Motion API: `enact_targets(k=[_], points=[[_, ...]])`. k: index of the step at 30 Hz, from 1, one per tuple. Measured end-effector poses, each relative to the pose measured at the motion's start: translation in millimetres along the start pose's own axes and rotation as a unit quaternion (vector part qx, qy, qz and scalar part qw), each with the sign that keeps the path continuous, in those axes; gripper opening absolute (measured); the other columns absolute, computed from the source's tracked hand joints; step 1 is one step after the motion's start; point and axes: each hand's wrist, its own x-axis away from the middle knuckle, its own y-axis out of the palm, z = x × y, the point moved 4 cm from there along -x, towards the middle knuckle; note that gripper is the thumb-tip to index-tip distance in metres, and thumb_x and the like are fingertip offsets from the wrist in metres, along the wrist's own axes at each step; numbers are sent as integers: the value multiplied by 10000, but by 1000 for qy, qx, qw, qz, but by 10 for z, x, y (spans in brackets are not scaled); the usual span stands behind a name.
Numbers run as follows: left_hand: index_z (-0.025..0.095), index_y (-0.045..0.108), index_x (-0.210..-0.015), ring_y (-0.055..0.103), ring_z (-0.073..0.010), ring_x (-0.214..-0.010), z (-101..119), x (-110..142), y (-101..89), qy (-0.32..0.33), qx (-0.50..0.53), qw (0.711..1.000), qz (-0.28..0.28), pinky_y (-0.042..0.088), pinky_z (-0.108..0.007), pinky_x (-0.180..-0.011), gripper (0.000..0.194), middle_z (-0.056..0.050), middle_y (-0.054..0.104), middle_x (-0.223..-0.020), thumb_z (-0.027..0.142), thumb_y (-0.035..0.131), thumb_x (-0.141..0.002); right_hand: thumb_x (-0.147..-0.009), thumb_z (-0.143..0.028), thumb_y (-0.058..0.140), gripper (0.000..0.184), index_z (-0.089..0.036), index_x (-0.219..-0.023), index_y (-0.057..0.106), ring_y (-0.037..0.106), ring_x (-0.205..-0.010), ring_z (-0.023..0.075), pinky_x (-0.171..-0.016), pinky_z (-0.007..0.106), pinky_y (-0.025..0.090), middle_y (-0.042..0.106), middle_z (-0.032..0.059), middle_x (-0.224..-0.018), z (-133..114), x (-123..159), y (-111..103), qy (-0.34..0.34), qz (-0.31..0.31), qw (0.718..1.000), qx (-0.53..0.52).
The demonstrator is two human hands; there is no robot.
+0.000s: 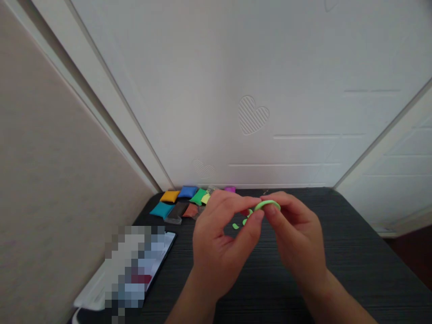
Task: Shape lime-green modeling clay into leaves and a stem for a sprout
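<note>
A thin, curved piece of light green modelling clay (269, 204) is held above the dark table between both hands. My left hand (224, 234) pinches its left end between thumb and forefinger. On the other side, the thumb and fingers of my right hand (297, 227) are closed on the same piece. Behind my left thumb, several small light green clay pieces (235, 226) lie on the table, partly hidden by the hand.
Coloured clay packets, among them an orange one (169, 196), a blue one (187, 191) and a teal one (162, 209), lie along the back left of the black table (347, 252). A partly pixelated device (158, 261) rests at the left. A white panel (202, 90) rises behind.
</note>
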Motion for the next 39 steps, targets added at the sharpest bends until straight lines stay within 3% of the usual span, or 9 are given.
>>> enact_targets(k=[3, 5, 9, 13, 19, 22, 28, 33, 39], points=[[216, 648, -843, 533, -155, -807, -28, -31, -47, -15, 52, 998, 9, 420, -302, -768, 135, -19, 603, -800, 175, 583, -732, -797, -230, 574, 57, -238, -814, 628, 546, -627, 63, -576, 169, 427, 618, -37, -686, 116, 50, 154, 158, -61, 965, -201], [222, 644, -889, 540, -169, -856, -69, -51, -62, -42, 110, 993, -19, 422, -312, -795, 164, -26, 610, -868, 210, 591, -734, -809, -238, 562, 64, -206, -792, 615, 521, -545, 36, -510, 137, 397, 608, -42, -638, 122, 84, 226, 217, -101, 930, -279], [229, 633, -984, 553, -203, -912, -133, -65, -48, -78, 198, 972, -102, 428, -343, -828, 252, -48, 622, -953, 264, 606, -736, -829, -240, 535, 101, -174, -783, 597, 507, -480, 28, -482, 139, 391, 608, -37, -605, 67, 115, 251, 235, -146, 898, -341], [225, 667, -907, 534, -190, -944, -135, -78, -41, -53, 222, 967, -117, 425, -320, -840, 169, -47, 620, -938, 232, 581, -762, -804, -230, 570, 74, -174, -768, 604, 546, -541, 44, -518, 148, 418, 633, -27, -645, 64, 127, 229, 232, -159, 891, -357], [203, 658, -940, 522, -216, -951, -119, -100, -21, -10, 245, 958, -151, 418, -353, -861, 273, -62, 616, -936, 321, 655, -694, -787, -245, 590, 80, -171, -758, 601, 523, -548, 47, -534, 160, 411, 610, -31, -637, 66, 148, 236, 245, -151, 887, -360], [204, 654, -945, 528, -214, -941, -131, -102, -31, -6, 236, 960, -154, 419, -348, -857, 298, -61, 616, -935, 284, 690, -660, -789, -255, 584, 82, -180, -756, 593, 500, -539, 51, -528, 168, 394, 578, -40, -611, 57, 168, 238, 256, -144, 884, -365], [203, 666, -896, 544, -222, -929, -134, -89, -32, -18, 232, 960, -157, 442, -350, -826, 231, -68, 607, -940, 324, 643, -700, -757, -307, 613, 148, -166, -712, 611, 487, -584, 73, -570, 193, 387, 558, -23, -611, 71, 182, 278, 253, -193, 887, -336], [208, 664, -919, 545, -214, -946, -102, -91, -24, -35, 208, 964, -161, 442, -338, -832, 186, -67, 615, -952, 251, 574, -762, -759, -299, 609, 130, -181, -703, 598, 456, -539, 65, -534, 185, 367, 540, -32, -583, 129, 169, 256, 256, -146, 903, -313], [222, 658, -942, 545, -205, -929, -78, -77, -51, -25, 175, 974, -138, 440, -333, -829, 201, -63, 610, -977, 237, 574, -760, -750, -267, 617, 92, -198, -689, 612, 503, -591, 101, -555, 228, 414, 574, -10, -633, 62, 110, 185, 172, -109, 954, -220]])
